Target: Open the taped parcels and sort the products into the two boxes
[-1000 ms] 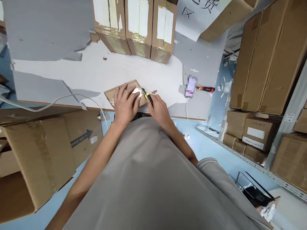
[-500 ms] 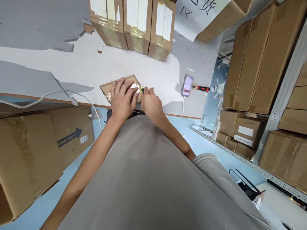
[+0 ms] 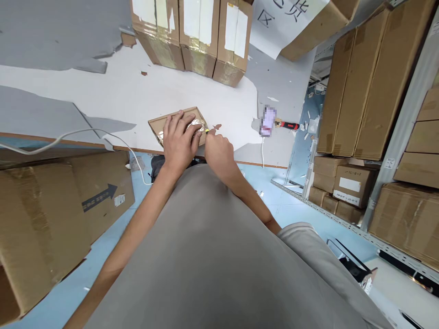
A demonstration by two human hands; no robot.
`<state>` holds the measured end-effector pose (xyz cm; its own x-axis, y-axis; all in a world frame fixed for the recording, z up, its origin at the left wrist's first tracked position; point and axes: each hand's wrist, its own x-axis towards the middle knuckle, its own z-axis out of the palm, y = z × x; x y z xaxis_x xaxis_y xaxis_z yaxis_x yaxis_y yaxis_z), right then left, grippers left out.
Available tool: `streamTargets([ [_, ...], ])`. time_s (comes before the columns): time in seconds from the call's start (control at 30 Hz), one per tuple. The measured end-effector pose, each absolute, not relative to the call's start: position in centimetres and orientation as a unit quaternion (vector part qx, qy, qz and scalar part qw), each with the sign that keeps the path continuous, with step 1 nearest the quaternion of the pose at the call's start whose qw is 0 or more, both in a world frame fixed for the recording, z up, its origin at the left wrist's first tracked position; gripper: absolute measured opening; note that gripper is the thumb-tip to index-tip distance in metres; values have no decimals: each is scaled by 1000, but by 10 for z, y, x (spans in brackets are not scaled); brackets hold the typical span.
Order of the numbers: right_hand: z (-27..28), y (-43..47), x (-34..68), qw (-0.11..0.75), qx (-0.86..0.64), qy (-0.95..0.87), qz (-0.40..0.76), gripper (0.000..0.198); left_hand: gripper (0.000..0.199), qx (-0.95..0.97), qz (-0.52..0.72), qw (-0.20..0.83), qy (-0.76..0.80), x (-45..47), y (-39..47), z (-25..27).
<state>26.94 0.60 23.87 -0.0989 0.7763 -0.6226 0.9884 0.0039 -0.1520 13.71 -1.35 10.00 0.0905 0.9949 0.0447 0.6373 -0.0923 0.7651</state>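
A small flat cardboard box (image 3: 159, 124), with shiny clear tape on it, lies tilted near the front edge of the table. My left hand (image 3: 180, 142) rests on its top, fingers spread and lying flat. At the box's right end, my right hand (image 3: 219, 151) is closed around a yellow utility knife (image 3: 207, 131). Only a bit of the knife's yellow body shows beside the fingers; the rest is hidden in the fist, and the blade cannot be made out.
Three taped cartons (image 3: 198, 57) stand at the table's back. To the right lie a blurred phone-like device (image 3: 268, 121) on a cable and a red-and-black handle (image 3: 290, 125). A large carton (image 3: 48, 219) stands at left; a shelf rack holds boxes (image 3: 363, 87) at right.
The box and both hands have shifted slightly right in view. My right fingers have curled in more tightly, and less of the knife shows.
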Motion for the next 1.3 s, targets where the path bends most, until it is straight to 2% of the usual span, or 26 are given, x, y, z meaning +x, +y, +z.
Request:
streamTargets([
  [0.4, 240, -12, 275, 177, 667, 674, -263, 41, 35, 678, 297, 293, 605, 137, -14, 98],
  [0.83, 246, 11, 263, 145, 689, 652, -280, 37, 39, 665, 295, 318, 608, 136, -16, 104],
  [1.1, 226, 25, 262, 130, 682, 663, -280, 35, 49, 673, 286, 321, 602, 133, -13, 101],
  [1.3, 235, 4, 270, 150, 680, 656, -293, 33, 42, 661, 306, 316, 608, 136, -16, 101],
])
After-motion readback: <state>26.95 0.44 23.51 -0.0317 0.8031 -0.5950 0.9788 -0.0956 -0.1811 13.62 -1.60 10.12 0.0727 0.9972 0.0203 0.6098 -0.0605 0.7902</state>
